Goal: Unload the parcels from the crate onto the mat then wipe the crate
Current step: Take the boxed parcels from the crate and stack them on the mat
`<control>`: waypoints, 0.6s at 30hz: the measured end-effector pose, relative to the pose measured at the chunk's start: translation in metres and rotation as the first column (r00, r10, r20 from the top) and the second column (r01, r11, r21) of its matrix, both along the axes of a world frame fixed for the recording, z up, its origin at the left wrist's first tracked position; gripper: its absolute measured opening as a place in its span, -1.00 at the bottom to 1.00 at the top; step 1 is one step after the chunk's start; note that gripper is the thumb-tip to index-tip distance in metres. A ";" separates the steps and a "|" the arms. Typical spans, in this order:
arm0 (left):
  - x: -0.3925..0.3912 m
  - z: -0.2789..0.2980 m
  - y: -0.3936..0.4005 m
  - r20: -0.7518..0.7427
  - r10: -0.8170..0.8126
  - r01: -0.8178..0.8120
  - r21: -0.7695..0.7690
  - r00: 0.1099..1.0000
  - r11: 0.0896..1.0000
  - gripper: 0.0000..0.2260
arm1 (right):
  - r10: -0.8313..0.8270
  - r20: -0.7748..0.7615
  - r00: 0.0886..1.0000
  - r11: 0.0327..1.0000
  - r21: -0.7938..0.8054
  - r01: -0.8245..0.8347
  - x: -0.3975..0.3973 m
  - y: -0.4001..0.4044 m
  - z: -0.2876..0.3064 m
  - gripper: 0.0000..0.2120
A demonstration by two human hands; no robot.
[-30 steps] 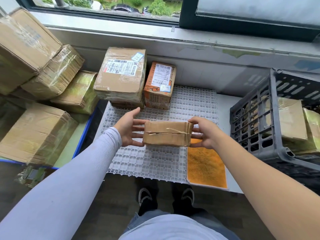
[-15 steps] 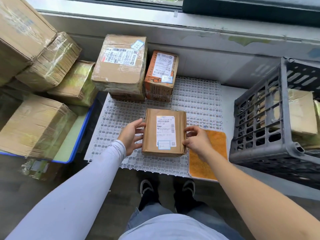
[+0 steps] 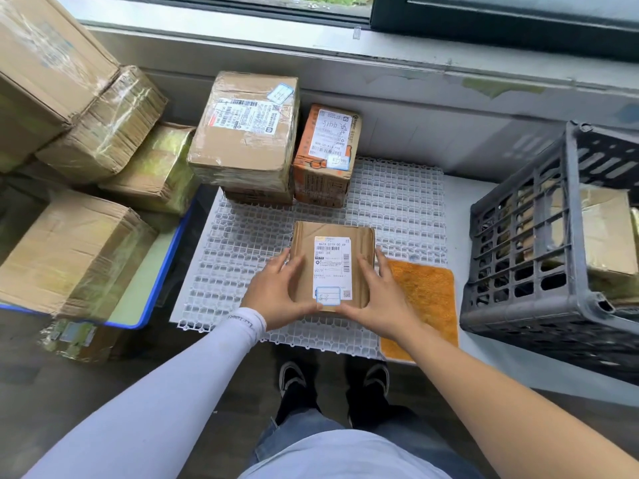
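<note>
A flat brown parcel (image 3: 332, 267) with a white label lies on the white lattice mat (image 3: 242, 243), near its front edge. My left hand (image 3: 276, 292) holds its near left corner and my right hand (image 3: 377, 295) its near right corner, fingers along the sides and thumbs along the near edge. At the back of the mat stand a large taped box (image 3: 245, 133) and a small orange box (image 3: 325, 157). The dark grey crate (image 3: 518, 257) stands to the right with parcels (image 3: 605, 229) inside. An orange cloth (image 3: 425, 299) lies between mat and crate.
Several taped cardboard boxes (image 3: 69, 254) are piled at the left, partly on a blue-rimmed tray (image 3: 162, 271). A window sill and wall close off the back. My shoes (image 3: 294, 378) stand on the dark floor below the platform's front edge.
The parcel came down from mid-air, was turned label up and now lies flat on the mat. Both hands slid from its sides to its near corners.
</note>
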State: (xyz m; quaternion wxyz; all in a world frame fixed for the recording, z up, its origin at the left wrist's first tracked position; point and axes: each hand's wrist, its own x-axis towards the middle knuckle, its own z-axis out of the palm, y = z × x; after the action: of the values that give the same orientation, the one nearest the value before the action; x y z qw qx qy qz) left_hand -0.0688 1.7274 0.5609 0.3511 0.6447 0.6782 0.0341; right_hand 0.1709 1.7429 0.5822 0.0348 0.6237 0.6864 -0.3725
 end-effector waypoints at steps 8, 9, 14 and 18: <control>0.009 -0.008 -0.004 -0.230 -0.148 0.158 0.024 0.962 0.987 0.01 | 0.263 0.178 0.948 0.960 0.050 -0.276 -0.013 -0.004 -0.011 0.00; 0.006 -0.005 -0.006 -0.217 -0.141 0.152 0.033 0.966 0.988 -0.02 | 0.285 0.183 0.941 0.952 0.062 -0.300 -0.016 -0.005 -0.010 -0.05; -0.024 0.000 -0.010 -0.233 -0.125 0.146 0.073 0.964 0.987 -0.06 | 0.343 0.172 0.923 0.926 0.102 -0.363 -0.040 -0.005 -0.008 -0.13; -0.063 -0.005 -0.011 -0.281 -0.076 0.110 0.107 0.957 0.988 -0.07 | 0.389 0.161 0.907 0.894 0.169 -0.414 -0.077 0.007 -0.010 -0.15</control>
State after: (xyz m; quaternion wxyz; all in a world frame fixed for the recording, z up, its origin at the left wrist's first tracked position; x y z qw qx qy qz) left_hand -0.1318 1.7164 0.5555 0.2145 0.6947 0.6859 -0.0313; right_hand 0.0940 1.7501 0.5724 0.0907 0.4902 0.8307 -0.2476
